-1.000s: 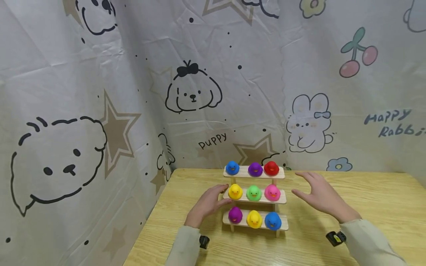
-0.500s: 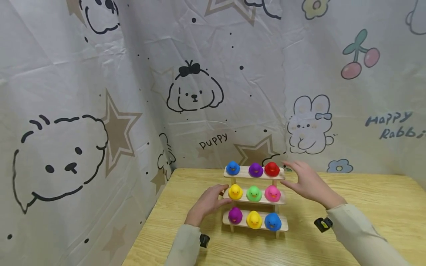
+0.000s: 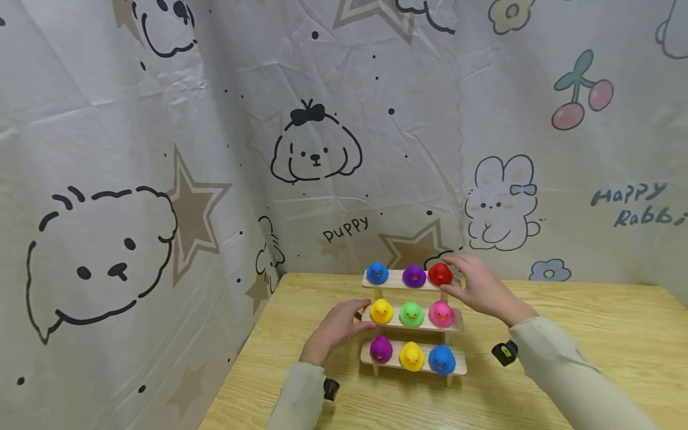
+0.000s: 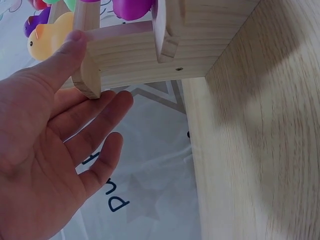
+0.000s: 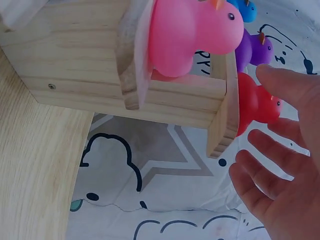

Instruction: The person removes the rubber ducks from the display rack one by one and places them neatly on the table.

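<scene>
A three-tier wooden stand [image 3: 454, 319] holds small rubber ducks. My left hand [image 3: 334, 328] holds the left end of its middle shelf, beside a yellow duck [image 3: 381, 311]. In the left wrist view the thumb [image 4: 75, 42] lies on the shelf edge, with fingers behind the board. My right hand [image 3: 486, 291] is at the right end of the top shelf, around a red duck [image 3: 440, 274]. Its thumb and fingers are spread to either side of that duck in the right wrist view, fingertips close to it. A purple duck [image 3: 414, 276] sits just left of the red one.
A blue duck [image 3: 377, 273] stands at the top left. Green [image 3: 411, 314] and pink [image 3: 441, 313] ducks share the middle shelf; magenta [image 3: 381, 349], yellow [image 3: 411, 356] and blue [image 3: 442, 359] ones line the bottom. Behind the wooden table [image 3: 537, 382] hangs a printed curtain [image 3: 419, 161].
My right hand has moved left, from beside the stand to the red duck on the top shelf. The left hand stays at the middle shelf, and the ducks keep their places.
</scene>
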`<state>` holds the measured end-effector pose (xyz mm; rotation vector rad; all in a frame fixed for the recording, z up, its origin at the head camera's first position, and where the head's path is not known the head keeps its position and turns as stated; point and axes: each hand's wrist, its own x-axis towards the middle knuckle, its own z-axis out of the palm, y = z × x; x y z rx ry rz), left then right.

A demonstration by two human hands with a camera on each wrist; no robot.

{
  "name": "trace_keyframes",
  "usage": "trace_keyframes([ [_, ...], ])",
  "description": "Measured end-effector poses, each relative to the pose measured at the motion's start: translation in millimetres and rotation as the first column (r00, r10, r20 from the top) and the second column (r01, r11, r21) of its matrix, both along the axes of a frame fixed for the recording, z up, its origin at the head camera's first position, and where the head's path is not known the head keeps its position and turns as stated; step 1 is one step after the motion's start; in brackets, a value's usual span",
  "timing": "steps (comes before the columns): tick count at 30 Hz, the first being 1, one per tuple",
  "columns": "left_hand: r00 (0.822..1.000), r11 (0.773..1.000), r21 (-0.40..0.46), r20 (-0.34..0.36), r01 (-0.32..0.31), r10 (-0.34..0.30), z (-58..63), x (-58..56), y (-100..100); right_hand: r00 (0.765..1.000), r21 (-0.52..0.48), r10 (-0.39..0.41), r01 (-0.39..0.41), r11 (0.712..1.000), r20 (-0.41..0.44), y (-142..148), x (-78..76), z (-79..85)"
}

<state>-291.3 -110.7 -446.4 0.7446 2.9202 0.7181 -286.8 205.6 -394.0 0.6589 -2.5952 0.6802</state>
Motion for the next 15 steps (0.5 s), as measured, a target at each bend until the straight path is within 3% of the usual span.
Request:
trace_keyframes([
  [15, 1.0, 1.0, -0.001, 0.004, -0.014, 0.014, -1.3, -1.1, -0.1, 1.0, -0.017, 0.019, -0.02, 1.0, -0.022, -7.2, -7.1, -1.7],
])
